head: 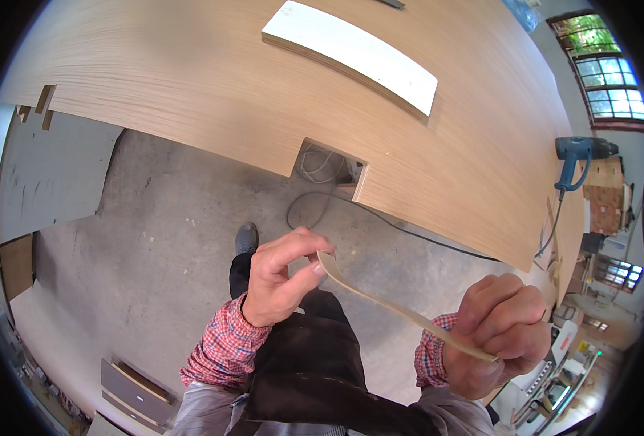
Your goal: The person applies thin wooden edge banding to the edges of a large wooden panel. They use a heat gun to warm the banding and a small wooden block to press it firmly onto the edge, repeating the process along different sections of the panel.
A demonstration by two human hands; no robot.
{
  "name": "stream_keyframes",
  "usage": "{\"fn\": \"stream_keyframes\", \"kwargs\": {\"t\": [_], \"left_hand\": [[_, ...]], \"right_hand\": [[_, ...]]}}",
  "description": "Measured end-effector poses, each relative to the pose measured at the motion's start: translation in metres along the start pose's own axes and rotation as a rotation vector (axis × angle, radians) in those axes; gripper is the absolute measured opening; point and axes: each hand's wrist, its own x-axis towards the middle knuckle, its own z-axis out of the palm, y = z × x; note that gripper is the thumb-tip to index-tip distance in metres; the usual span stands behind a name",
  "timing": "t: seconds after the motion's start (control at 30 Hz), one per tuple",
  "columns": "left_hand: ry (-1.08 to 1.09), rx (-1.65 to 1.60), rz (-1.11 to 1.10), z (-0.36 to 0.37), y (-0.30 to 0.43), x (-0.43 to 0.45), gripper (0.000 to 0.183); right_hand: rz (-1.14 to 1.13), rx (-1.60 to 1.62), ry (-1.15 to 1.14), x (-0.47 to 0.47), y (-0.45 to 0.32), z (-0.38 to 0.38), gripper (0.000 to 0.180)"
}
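A thin, pale strip, seemingly edge banding or veneer (390, 309), runs slightly bowed between my two hands in front of my dark apron. My left hand (286, 272) pinches its upper left end between thumb and fingers. At the lower right end, my right hand (499, 332) grips it between thumb and curled fingers. Just beyond them lies a large wood-grain panel (191, 92), with a rectangular notch (327, 163) cut into its near edge. Both hands are apart from the panel.
A white-faced board (354, 57) rests on the panel. At the right is a blue heat gun (572, 158), its black cord (409, 230) trailing below the panel edge. Grey sheets (55, 169) stand at the left. Dark boards (136, 395) are low on the left, by the concrete floor (153, 229).
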Motion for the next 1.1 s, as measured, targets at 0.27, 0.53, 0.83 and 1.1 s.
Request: {"fn": "stream_keyframes", "kwargs": {"t": [0.27, 0.53, 0.83, 1.1], "left_hand": [[0.054, 0.098, 0.098, -0.005, 0.012, -0.001, 0.019], [0.220, 0.685, 0.378, -0.012, 0.022, 0.011, 0.018], [0.382, 1.348, 0.658, -0.008, 0.028, 0.046, 0.021], [0.576, 1.411, 0.679, -0.005, 0.012, 0.055, 0.018]], "right_hand": [[-0.014, 0.038, 0.073, -0.003, 0.008, -0.001, 0.019], [-0.035, 0.249, 0.539, -0.037, 0.045, 0.037, 0.025], [-0.077, 0.504, 0.546, -0.089, 0.111, 0.088, 0.017], [-0.191, 0.625, 0.461, -0.082, 0.135, 0.093, 0.018]]}}
